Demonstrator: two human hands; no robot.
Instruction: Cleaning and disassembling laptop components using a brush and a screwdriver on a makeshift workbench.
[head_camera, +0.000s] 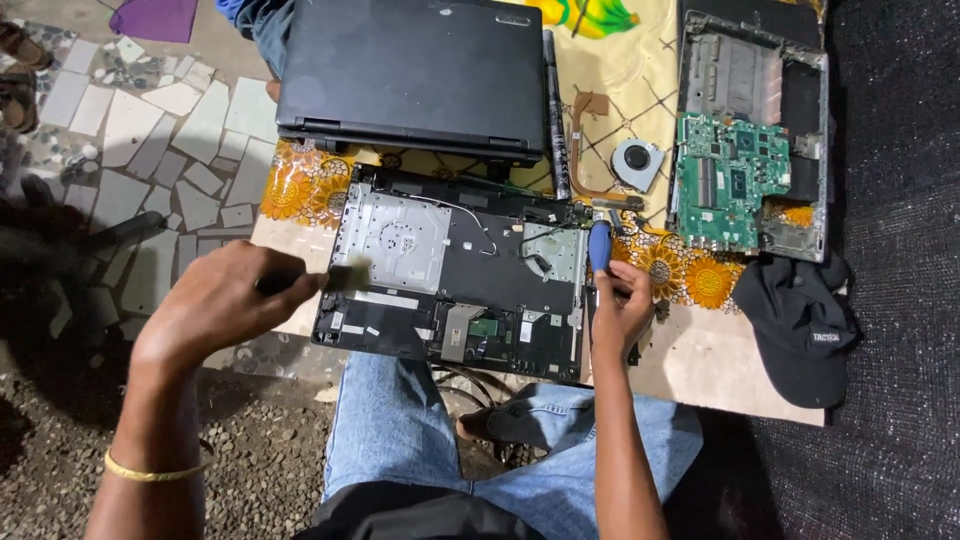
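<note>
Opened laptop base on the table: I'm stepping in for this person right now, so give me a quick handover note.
Left hand: grips a small brush at the left edge of the opened laptop base.
Right hand: holds a blue-handled screwdriver at the base's right edge.
Done: the base lies open, insides exposed.
Nearby: closed black laptop behind; second chassis with green board, loose fan, black cap to the right.
Left: cannot tell which screws remain.
</note>
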